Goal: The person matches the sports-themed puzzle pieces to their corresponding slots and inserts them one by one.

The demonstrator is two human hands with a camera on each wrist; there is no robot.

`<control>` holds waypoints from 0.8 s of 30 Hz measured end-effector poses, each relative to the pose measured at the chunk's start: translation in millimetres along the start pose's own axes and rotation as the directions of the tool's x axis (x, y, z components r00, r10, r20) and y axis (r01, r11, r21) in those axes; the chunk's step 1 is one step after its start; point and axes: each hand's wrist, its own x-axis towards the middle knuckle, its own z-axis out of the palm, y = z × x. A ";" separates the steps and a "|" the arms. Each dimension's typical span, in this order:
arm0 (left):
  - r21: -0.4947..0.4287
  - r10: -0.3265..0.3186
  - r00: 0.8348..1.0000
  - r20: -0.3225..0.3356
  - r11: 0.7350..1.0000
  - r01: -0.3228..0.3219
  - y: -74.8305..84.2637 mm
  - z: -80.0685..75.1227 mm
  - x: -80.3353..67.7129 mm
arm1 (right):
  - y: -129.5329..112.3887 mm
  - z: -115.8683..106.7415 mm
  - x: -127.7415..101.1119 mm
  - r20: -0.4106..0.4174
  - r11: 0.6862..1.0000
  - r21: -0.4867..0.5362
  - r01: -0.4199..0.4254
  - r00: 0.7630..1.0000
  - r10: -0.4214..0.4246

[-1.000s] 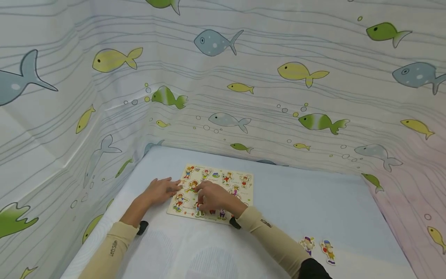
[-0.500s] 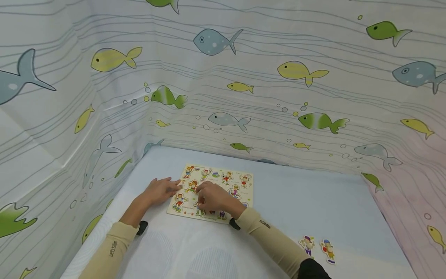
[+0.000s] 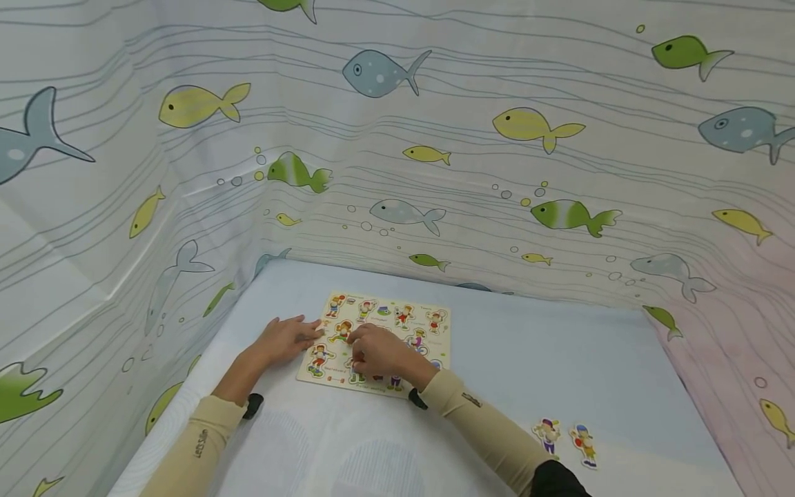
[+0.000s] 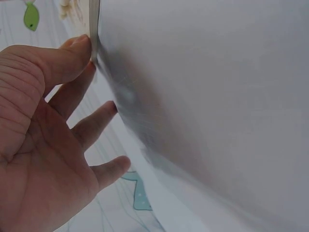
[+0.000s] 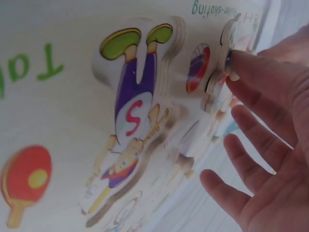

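A pale wooden puzzle board (image 3: pixel 443 351) with cartoon sports figures lies on the table. My left hand (image 3: pixel 282 339) is at its left side; in the left wrist view, thumb and index tips touch the board edge (image 4: pixel 94 24) while the other fingers extend loosely. Over the front middle of the board, my right hand (image 3: pixel 385 353) pinches a figure-shaped puzzle piece (image 5: pixel 226 65) between thumb and index finger, by the roller-skating label. The other right fingers are spread. Beside that piece, a purple-trousered figure piece (image 5: pixel 135 82) stands raised from the board, slightly out of line with its outline.
Two loose figure pieces, one with a purple cap (image 3: pixel 548 436) and one with a blue cap (image 3: pixel 584 445), lie on the table to the right, near the right sleeve (image 3: pixel 491 431). A fish-patterned curtain (image 3: pixel 472 193) surrounds the pale table cloth (image 3: pixel 528 345).
Both hands stay in almost the same place, with the right hand still at the same piece. The head view has shifted very slightly.
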 end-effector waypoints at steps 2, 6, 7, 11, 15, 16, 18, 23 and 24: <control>-0.005 -0.004 1.000 0.002 1.000 0.004 0.0 0.0 0.1 | -0.6 1.2 0.6 -0.001 1.000 -0.010 0.000 1.000 0.000; -0.013 -0.001 1.000 0.001 1.000 0.001 -0.3 0.0 0.0 | -1.2 3.3 1.3 0.000 0.999 -0.030 -0.014 1.000 0.014; -0.014 0.002 1.000 0.000 1.000 -0.002 -0.4 0.0 0.1 | -1.1 4.1 1.2 -0.001 0.999 -0.033 -0.019 1.000 0.019; -0.008 0.018 1.000 -0.006 1.000 -0.018 -0.3 0.6 0.5 | 0.0 6.3 0.3 -0.001 0.999 -0.039 -0.029 1.000 0.029; -0.006 0.017 1.000 -0.009 1.000 -0.017 0.4 1.1 1.0 | 1.3 5.5 -1.5 -0.009 0.999 -0.033 -0.026 1.000 0.025; -0.004 0.016 1.000 -0.009 1.000 -0.016 0.6 1.1 1.2 | 1.8 5.2 -2.1 -0.011 0.999 -0.027 -0.024 1.000 0.024; -0.002 0.009 1.000 -0.007 1.000 -0.009 1.1 0.8 1.3 | 2.3 3.2 -3.7 -0.014 1.000 -0.009 -0.028 1.000 0.028; 0.006 -0.008 1.000 0.002 1.000 0.008 1.8 0.8 0.5 | 4.3 -3.9 -9.5 -0.027 0.999 0.024 -0.042 0.999 0.043; 0.007 -0.005 1.000 0.001 1.000 0.005 2.1 1.0 0.3 | 5.1 -5.7 -11.2 -0.027 0.999 0.022 -0.045 0.999 0.046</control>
